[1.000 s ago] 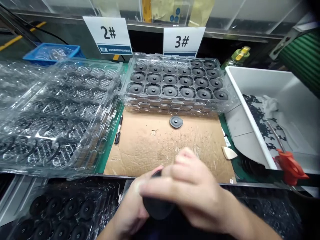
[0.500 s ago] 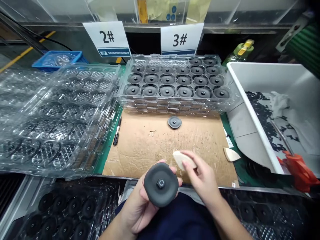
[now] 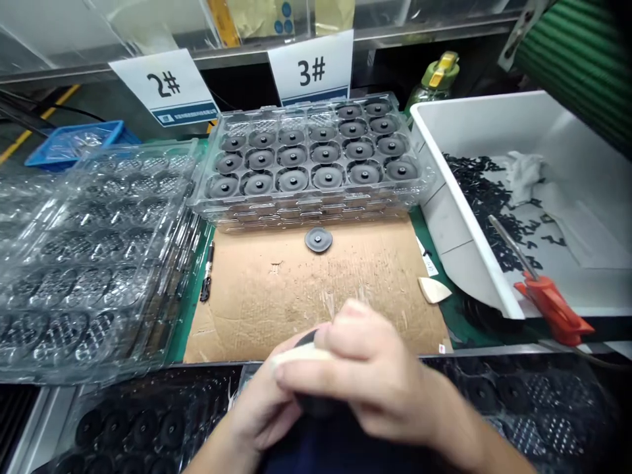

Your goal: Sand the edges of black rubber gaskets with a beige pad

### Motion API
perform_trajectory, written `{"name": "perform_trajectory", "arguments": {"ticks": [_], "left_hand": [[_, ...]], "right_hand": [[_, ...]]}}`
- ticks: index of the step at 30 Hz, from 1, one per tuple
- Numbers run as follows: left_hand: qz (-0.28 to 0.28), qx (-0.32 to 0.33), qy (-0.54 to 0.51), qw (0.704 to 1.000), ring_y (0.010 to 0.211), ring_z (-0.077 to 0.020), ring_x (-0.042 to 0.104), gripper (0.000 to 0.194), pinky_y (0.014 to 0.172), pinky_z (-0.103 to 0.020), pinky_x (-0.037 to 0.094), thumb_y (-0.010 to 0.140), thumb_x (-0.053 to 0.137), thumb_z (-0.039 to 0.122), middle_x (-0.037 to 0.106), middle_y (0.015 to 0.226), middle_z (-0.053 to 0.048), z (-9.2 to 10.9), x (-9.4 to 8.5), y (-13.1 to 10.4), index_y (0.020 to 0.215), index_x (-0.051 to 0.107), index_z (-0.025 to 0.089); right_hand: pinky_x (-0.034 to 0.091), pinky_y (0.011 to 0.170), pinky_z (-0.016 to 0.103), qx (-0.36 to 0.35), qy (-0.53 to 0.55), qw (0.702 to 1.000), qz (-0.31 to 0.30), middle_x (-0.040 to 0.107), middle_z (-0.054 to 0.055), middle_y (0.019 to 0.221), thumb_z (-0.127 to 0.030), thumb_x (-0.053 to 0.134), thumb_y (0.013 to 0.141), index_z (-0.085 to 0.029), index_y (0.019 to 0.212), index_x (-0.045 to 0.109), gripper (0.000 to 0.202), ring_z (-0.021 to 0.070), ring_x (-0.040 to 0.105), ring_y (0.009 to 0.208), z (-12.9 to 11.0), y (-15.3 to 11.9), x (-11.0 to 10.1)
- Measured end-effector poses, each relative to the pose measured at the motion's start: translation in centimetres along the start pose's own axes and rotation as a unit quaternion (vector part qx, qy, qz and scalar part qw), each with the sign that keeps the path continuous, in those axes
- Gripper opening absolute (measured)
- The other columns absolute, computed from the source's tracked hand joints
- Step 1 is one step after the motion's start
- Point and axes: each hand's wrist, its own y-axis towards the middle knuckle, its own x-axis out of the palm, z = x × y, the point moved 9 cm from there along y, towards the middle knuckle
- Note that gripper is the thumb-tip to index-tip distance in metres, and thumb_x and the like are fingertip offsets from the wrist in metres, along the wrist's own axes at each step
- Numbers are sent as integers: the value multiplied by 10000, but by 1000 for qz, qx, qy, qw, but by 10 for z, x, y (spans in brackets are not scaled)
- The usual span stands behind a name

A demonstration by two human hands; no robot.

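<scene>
My left hand (image 3: 261,408) is closed around a dark rounded disc (image 3: 320,405) low in front of my body. Most of that disc is hidden behind my fingers. My right hand (image 3: 380,368) pinches a cream wedge-shaped pad (image 3: 302,354) and lies over the disc, slightly blurred. The pad is at the disc's upper side; whether it presses on it I cannot tell. Another grey disc with a small central stud (image 3: 318,240) lies on the cardboard sheet (image 3: 257,296). A second cream pad (image 3: 434,289) rests at the cardboard's right edge.
Behind the cardboard stands a stack of clear trays (image 3: 316,204) holding several discs. More clear trays (image 3: 99,250) fill the left, beside a black marker (image 3: 207,273). On the right, a white bin (image 3: 464,230) holds small black parts; an orange-handled tool (image 3: 555,309) leans on its rim.
My right hand has moved left and down with the cream pad, onto the disc in my left hand. The disc's face, visible before, is now mostly covered. The view has shifted slightly.
</scene>
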Motion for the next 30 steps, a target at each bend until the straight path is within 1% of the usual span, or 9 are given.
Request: {"name": "perform_trajectory", "arguments": {"ticks": [4, 7, 10, 14, 18, 21, 23, 26, 30], "left_hand": [[-27, -43, -12, 999, 824, -180, 659, 463, 762, -264, 505, 592, 750, 364, 713, 903, -32, -6, 8, 3, 1018, 658, 209], [-8, -33, -12, 999, 771, -138, 648, 336, 765, -222, 493, 625, 749, 245, 707, 781, -6, -5, 7, 7, 951, 683, 195], [25, 45, -23, 998, 883, -155, 640, 537, 842, -215, 466, 503, 803, 313, 704, 938, 1, 11, 0, 9, 1013, 658, 236], [29, 113, -39, 992, 996, -210, 619, 575, 908, -280, 453, 493, 800, 316, 675, 1084, 12, 27, 1, 6, 1043, 634, 279], [-11, 136, -71, 988, 1001, -193, 619, 536, 894, -261, 465, 552, 787, 260, 676, 1087, 9, 33, 9, 5, 1061, 620, 267], [-9, 130, -82, 988, 1029, -214, 607, 494, 903, -261, 459, 613, 757, 213, 666, 1108, 0, 30, 3, 3, 1083, 610, 253], [-3, 117, -89, 989, 1044, -240, 598, 489, 915, -280, 456, 625, 749, 223, 659, 1117, -3, 25, -2, 1, 1091, 607, 249], [17, 118, -95, 988, 1034, -222, 603, 498, 897, -262, 467, 612, 759, 212, 654, 1123, -1, 21, -10, -4, 1085, 609, 251], [36, 118, -82, 989, 970, -180, 624, 441, 856, -255, 488, 653, 726, 174, 669, 1086, -15, 19, -22, -13, 1072, 614, 252]], "right_hand": [[290, 587, 289, 80, -37, 993, -72, 534, -32, 653, -83, 430, 831, -274, 1042, 607, 335, 116, 457, 602, 24, 0, 6], [316, 567, 299, 17, -25, 999, 37, 572, 5, 660, -94, 384, 832, -169, 1044, 611, 320, 130, 480, 582, 3, -1, 0], [368, 565, 311, 72, -114, 975, 179, 630, 66, 673, -70, 434, 794, -33, 1039, 606, 302, 141, 525, 556, -8, -13, -2], [417, 518, 274, 94, -87, 954, 271, 585, 4, 526, -112, 463, 826, -71, 960, 648, 232, 100, 471, 419, -17, -31, 2], [500, 599, 213, 229, 157, 933, 229, 679, 7, 896, -194, 505, 849, -215, 1028, 620, 214, 122, 624, 721, 36, -45, 12], [518, 686, 260, 360, 163, 861, 320, 649, 31, 1044, -235, 494, 868, -236, 1080, 597, 236, 175, 628, 878, 71, -75, -3], [513, 711, 304, 381, 119, 848, 350, 632, 55, 1084, -250, 500, 863, -220, 1106, 592, 261, 214, 619, 916, 69, -82, -13], [491, 727, 317, 292, 39, 895, 335, 644, 38, 1048, -198, 510, 848, -245, 1136, 576, 299, 207, 619, 883, 32, -56, -22], [452, 684, 314, 101, 23, 980, 169, 664, 54, 872, -96, 485, 830, -167, 1124, 565, 313, 165, 596, 747, -22, 2, 9]]}}
